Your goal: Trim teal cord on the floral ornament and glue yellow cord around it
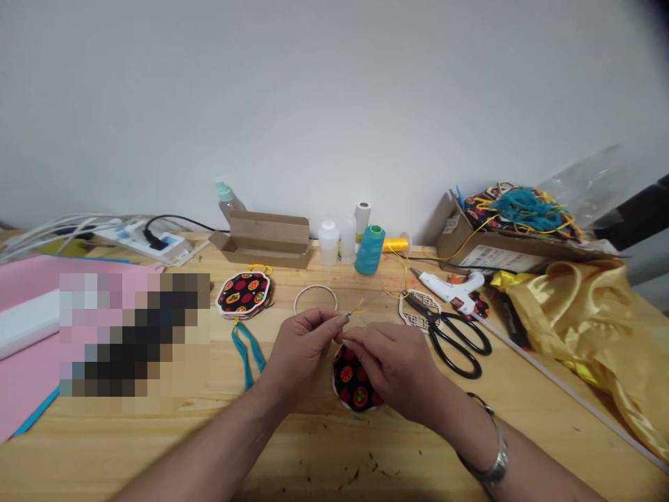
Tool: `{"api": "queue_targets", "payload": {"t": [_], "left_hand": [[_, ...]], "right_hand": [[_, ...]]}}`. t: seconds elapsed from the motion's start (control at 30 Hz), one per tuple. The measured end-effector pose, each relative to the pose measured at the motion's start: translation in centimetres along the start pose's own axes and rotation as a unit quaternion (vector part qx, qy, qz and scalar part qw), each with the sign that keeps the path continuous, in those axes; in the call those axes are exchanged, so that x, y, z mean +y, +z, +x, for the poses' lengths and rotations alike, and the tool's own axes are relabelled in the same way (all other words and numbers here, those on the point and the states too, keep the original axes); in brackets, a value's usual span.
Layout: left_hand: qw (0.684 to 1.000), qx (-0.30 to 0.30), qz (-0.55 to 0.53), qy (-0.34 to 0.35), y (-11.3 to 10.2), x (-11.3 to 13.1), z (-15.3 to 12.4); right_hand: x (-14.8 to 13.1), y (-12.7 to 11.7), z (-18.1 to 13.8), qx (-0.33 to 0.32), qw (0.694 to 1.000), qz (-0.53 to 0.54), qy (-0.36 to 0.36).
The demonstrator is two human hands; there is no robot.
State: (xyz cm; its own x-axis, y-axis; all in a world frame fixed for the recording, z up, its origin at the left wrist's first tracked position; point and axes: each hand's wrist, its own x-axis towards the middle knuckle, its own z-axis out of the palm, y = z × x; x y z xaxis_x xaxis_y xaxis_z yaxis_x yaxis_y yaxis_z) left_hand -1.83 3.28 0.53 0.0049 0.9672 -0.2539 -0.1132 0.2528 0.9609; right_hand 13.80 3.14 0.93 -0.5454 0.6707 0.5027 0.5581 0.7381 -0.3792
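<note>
Both hands pinch a yellow thread above a patterned fabric disc.

The left hand (300, 341) and right hand (389, 362) close their fingers on the yellow thread (357, 308) at the counter's (313, 446) near middle, over the fabric disc (351, 382). Black scissors (452, 335) and a glue gun (450, 287) lie right; a cardboard box (491, 254) far right holds tangled teal and yellow cord. Its label is unreadable.

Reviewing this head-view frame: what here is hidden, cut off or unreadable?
- Pixelated block: whatever lies there is blurred out.
- Patterned disc: mostly covered by the right hand.
- Yellow thread between the left hand and the right: too thin to trace.
- Yellow fabric: cut off by the right edge.
</note>
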Motion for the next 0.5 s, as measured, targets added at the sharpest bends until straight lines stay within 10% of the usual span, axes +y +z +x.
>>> {"api": "queue_targets", "payload": {"t": [0.5], "left_hand": [[1.000, 0.009, 0.009, 0.013, 0.14, 0.03, -0.05]], "right_hand": [[0.09, -0.61, -0.30, -0.018, 0.997, -0.054, -0.047]]}}
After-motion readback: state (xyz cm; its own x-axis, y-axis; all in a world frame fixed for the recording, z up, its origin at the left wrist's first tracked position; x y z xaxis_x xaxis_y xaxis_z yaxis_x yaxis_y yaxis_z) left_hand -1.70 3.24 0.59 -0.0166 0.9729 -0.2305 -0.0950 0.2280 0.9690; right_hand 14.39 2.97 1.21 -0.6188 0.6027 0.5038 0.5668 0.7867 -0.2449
